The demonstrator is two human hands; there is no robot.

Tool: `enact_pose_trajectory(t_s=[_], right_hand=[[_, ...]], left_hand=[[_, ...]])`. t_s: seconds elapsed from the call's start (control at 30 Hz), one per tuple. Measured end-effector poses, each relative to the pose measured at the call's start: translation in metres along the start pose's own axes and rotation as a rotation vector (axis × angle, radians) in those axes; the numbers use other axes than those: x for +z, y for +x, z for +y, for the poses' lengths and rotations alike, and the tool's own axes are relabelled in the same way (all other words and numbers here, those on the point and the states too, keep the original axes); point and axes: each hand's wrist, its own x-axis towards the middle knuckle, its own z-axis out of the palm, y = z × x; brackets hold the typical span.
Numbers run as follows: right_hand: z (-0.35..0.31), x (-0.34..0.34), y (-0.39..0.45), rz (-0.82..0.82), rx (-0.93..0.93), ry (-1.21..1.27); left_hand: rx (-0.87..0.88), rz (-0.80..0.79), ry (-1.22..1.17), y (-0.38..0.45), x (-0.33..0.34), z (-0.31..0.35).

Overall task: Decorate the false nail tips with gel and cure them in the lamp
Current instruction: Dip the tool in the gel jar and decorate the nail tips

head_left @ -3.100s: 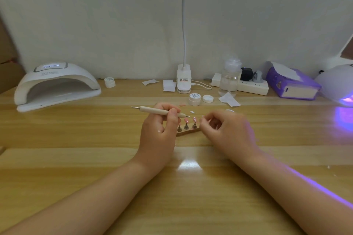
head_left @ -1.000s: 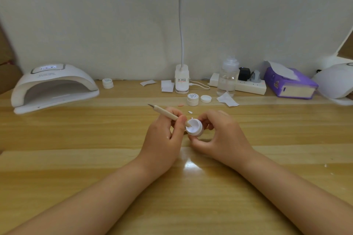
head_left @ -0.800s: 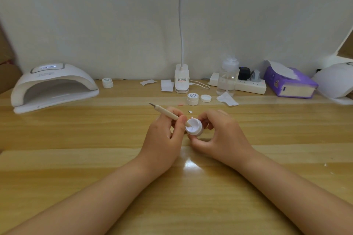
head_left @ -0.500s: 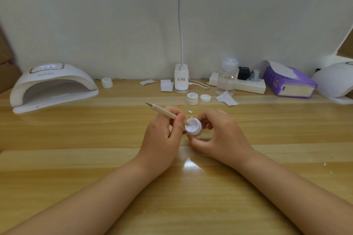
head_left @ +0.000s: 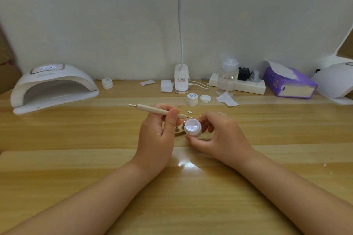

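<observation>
Over at about 9 o'clock a white curing lamp is parked with its mouth facing the table middle, well apart from the action, and a small closed pot is sat just beside it toward the wall. Dead centre, a wooden dotting tool is pinched by the left hand between thumb and forefinger, with the tip held just above the rim of the open gel jar. That jar is gripped by the right hand, fingers curled round its sides, tilted toward the tool. The nail tip stand is mostly hidden behind the jar and left thumb; only a couple of little pegs can be made out, so how far the tips have been decorated can't be told. Further back at 12 o'clock a second jar and a loose lid are left by the desk lamp base, with a clear bottle and purple tissue pack off toward 2 o'clock. What could go sideways, probably: the jar is tipped and held right over the stand, so gel could be dripped onto the tips or table, or the stand could be knocked by a knuckle when the tool gets brought down. Too big a blob could also be picked up and flooded over a tip.
</observation>
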Motion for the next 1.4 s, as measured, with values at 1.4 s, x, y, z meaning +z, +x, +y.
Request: enact_pose_trajectory(t_s=[1.4], right_hand=[[-0.025, -0.009, 0.021, -0.069, 0.364, -0.050]], left_hand=[[-0.049, 0.044, -0.040, 0.004, -0.002, -0.006]])
